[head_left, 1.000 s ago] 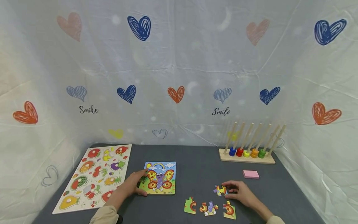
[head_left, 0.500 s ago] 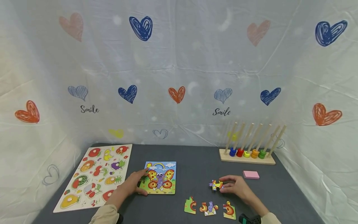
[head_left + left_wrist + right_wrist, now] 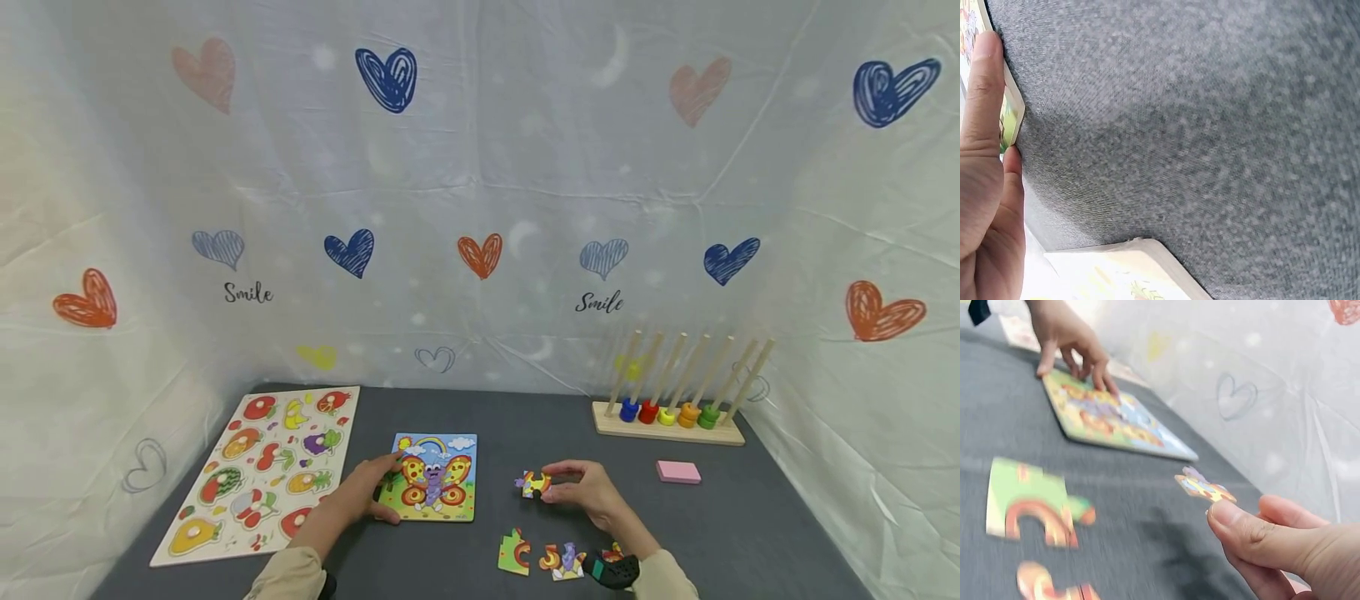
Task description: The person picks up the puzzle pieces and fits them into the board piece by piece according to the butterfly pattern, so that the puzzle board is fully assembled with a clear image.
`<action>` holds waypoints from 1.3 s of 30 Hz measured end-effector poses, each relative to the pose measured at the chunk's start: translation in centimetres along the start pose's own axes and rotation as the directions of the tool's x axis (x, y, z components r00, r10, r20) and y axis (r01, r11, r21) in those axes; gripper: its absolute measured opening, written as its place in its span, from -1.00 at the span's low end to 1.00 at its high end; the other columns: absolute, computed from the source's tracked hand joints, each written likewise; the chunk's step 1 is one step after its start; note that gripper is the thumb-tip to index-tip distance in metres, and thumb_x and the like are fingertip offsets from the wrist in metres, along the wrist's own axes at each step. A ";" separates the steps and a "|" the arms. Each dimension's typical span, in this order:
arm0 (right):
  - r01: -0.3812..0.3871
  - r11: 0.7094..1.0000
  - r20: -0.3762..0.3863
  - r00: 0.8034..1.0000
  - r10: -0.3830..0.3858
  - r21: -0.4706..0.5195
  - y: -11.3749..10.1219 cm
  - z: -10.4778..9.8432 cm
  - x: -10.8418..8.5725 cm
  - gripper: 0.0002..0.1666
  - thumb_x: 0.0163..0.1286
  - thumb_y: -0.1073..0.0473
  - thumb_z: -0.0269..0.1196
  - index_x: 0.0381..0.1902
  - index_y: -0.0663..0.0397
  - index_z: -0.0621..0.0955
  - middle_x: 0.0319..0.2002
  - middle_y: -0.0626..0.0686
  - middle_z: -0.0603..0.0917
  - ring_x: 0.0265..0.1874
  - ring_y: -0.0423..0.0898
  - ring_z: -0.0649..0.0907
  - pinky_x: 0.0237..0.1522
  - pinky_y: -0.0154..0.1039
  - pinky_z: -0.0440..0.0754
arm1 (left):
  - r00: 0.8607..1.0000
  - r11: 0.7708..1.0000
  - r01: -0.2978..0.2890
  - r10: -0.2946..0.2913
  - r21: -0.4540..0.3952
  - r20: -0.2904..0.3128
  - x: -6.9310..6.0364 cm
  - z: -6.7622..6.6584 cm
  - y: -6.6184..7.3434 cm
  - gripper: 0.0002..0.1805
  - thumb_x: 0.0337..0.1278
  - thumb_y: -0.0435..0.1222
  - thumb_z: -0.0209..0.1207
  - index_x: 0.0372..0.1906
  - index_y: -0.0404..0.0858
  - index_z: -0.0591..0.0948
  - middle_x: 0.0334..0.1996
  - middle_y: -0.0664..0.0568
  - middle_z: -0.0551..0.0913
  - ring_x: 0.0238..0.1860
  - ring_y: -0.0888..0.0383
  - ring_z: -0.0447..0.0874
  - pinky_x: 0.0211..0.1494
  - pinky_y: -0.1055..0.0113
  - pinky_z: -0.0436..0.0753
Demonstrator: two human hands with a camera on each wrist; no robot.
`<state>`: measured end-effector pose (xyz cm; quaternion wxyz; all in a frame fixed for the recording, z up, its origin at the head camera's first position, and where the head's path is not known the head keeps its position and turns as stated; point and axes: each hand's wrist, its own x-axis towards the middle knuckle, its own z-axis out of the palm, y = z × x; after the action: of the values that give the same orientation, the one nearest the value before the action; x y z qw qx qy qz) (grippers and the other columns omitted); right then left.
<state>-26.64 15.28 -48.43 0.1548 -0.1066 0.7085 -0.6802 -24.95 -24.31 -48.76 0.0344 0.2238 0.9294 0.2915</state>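
Observation:
In the head view my left hand (image 3: 367,490) rests at the left side of a square butterfly puzzle board (image 3: 435,482). Its thumb lies at the near left corner, with the other fingers spread over the left edge. My right hand (image 3: 588,492) pinches a small yellow, red and purple jigsaw piece (image 3: 534,484) between thumb and fingers, right of the board. The right wrist view shows this jigsaw piece (image 3: 1202,486) raised above the table, over its shadow. Nearer lie a green loose piece (image 3: 513,552), a purple-and-orange one (image 3: 564,562), and another (image 3: 612,552) mostly hidden by the right wrist.
On the left lies a large fruit puzzle board (image 3: 262,471), partly behind the left forearm. A wooden peg rack (image 3: 667,425) with coloured rings stands at the back right. A pink block (image 3: 678,472) sits before it. White sheeting encloses the dark table.
My right hand has carried the pinched jigsaw piece leftward and slightly away from me, closer to the butterfly board. The right wrist now covers one loose piece. The left hand stays on the board.

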 end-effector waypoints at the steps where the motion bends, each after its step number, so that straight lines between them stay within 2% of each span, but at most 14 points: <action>1: 0.003 1.000 0.003 1.000 -0.003 0.008 0.0 0.4 0.3 -0.49 0.08 0.48 0.38 0.00 0.63 0.52 -0.08 0.28 0.65 -0.26 -0.14 0.67 -0.26 -0.22 0.69 | 1.000 1.000 0.000 0.000 0.001 0.000 0.1 0.0 0.0 0.05 -0.38 -0.09 0.55 0.28 -0.53 0.33 0.08 -0.25 0.56 0.12 -0.29 0.42 0.16 -0.20 0.37; 7: 0.012 0.997 0.030 0.999 -0.014 0.072 -0.2 2.9 1.8 -0.51 0.11 0.51 0.34 0.02 0.65 0.50 -0.08 0.32 0.63 -0.33 -0.10 0.71 -0.22 -0.14 0.69 | 1.000 1.000 0.024 -0.024 0.011 -0.001 0.2 0.1 0.1 0.00 -0.40 -0.12 0.56 0.23 -0.51 0.39 0.14 -0.33 0.49 0.18 -0.35 0.35 0.20 -0.24 0.31; 11: 0.029 0.995 0.040 0.999 -0.033 0.097 -0.1 4.8 2.8 -0.52 0.11 0.53 0.32 0.00 0.67 0.50 -0.10 0.34 0.63 -0.38 -0.06 0.73 -0.20 -0.08 0.68 | 0.999 0.999 0.040 -0.040 0.006 0.005 0.1 0.1 0.1 0.02 -0.39 -0.12 0.56 0.26 -0.51 0.37 0.13 -0.30 0.51 0.20 -0.37 0.33 0.21 -0.26 0.28; 18: 0.053 0.995 0.045 0.997 -0.057 0.088 0.2 7.3 4.3 -0.51 0.09 0.50 0.35 0.00 0.63 0.52 -0.12 0.31 0.63 -0.35 -0.01 0.73 -0.19 -0.06 0.68 | 1.000 1.000 0.001 -0.001 0.020 0.000 0.2 0.2 -0.2 0.02 -0.34 -0.09 0.54 0.27 -0.53 0.34 0.07 -0.26 0.56 0.20 -0.35 0.35 0.21 -0.28 0.27; 22: 0.053 0.996 0.045 0.997 -0.057 0.068 0.5 8.3 5.3 -0.54 0.09 0.50 0.35 -0.01 0.59 0.55 -0.15 0.27 0.64 -0.32 -0.01 0.72 -0.19 -0.07 0.68 | 1.000 1.000 -0.013 0.013 0.021 -0.004 0.2 0.2 -0.3 0.04 -0.34 -0.08 0.54 0.27 -0.53 0.33 0.06 -0.24 0.58 0.14 -0.29 0.42 0.18 -0.23 0.33; 27: 0.068 0.996 0.049 0.996 -0.070 0.050 0.6 9.4 6.3 -0.57 0.11 0.54 0.33 -0.03 0.60 0.56 -0.13 0.40 0.63 -0.28 0.07 0.73 -0.22 -0.06 0.68 | 1.000 1.000 -0.015 0.015 0.021 0.000 0.1 0.2 -0.2 0.08 -0.35 -0.09 0.55 0.30 -0.55 0.29 0.06 -0.21 0.59 0.09 -0.25 0.46 0.16 -0.18 0.38; 31: 0.108 0.994 0.017 0.994 -0.108 -0.021 0.6 10.3 6.6 -0.60 0.09 0.55 0.33 -0.07 0.60 0.57 -0.15 0.47 0.63 -0.30 0.16 0.73 -0.26 -0.03 0.69 | 1.000 1.000 -0.009 0.010 0.026 -0.008 0.1 0.2 0.0 0.06 -0.34 -0.09 0.54 0.29 -0.55 0.31 0.05 -0.22 0.59 0.13 -0.28 0.42 0.18 -0.21 0.34; 34: 0.127 0.982 -0.033 0.991 -0.133 -0.139 0.7 11.0 6.7 -0.63 0.04 0.52 0.38 -0.12 0.53 0.63 -0.22 0.40 0.67 -0.35 0.14 0.74 -0.32 -0.07 0.69 | 1.000 0.999 -0.013 0.013 0.037 -0.016 0.1 0.2 0.0 0.05 -0.34 -0.09 0.55 0.28 -0.54 0.32 0.04 -0.22 0.59 0.11 -0.27 0.43 0.16 -0.21 0.35; 37: 0.138 0.955 -0.076 0.984 -0.162 -0.262 0.6 11.5 6.9 -0.66 0.00 0.46 0.44 -0.20 0.43 0.69 -0.34 0.28 0.72 -0.45 0.02 0.74 -0.39 -0.16 0.69 | 1.000 0.999 -0.020 0.021 0.050 -0.021 0.1 0.2 0.0 0.05 -0.34 -0.09 0.54 0.29 -0.54 0.32 0.04 -0.21 0.59 0.09 -0.24 0.45 0.15 -0.18 0.38; 39: 0.160 0.924 -0.088 0.975 -0.202 -0.346 0.5 11.8 7.1 -0.67 -0.05 0.39 0.49 -0.25 0.35 0.72 -0.42 0.18 0.74 -0.53 -0.10 0.72 -0.45 -0.22 0.68 | 1.000 0.998 -0.019 0.021 0.056 -0.024 0.0 0.3 -0.1 0.06 -0.35 -0.09 0.54 0.29 -0.53 0.32 0.05 -0.20 0.59 0.09 -0.24 0.45 0.14 -0.17 0.40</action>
<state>-28.89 1.77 -49.79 0.0269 -0.1548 0.8094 -0.5658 -24.96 -24.21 -49.01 0.0140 0.2304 0.9352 0.2687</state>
